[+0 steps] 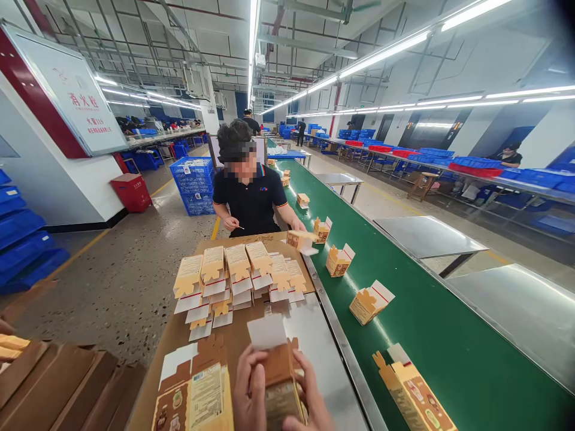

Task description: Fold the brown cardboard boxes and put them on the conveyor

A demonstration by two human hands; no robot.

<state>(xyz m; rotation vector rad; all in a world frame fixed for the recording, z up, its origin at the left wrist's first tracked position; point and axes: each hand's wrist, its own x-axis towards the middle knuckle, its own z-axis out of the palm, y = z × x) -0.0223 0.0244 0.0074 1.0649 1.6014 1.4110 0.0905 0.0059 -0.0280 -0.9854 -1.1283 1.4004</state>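
Both hands grip one small brown carton at the near edge of the worktable, just above the bottom of the view. Left hand wraps the carton's left side, fingers curled onto its front; right hand clasps the right side, thumb along the edge. The carton stands upright with its white top flap open and raised. Just left of the hands, a flat unfolded carton blank lies on the brown cardboard sheet covering the table's left part. Farther along, mid-table, a fanned stack of flat blanks lies in overlapping rows. Along the table's right edge runs the green conveyor belt, carrying several erected cartons with open flaps: one at its near end, one farther on, another beyond. At the table's far end a co-worker in a dark polo shirt sits facing this way, one hand on a carton.
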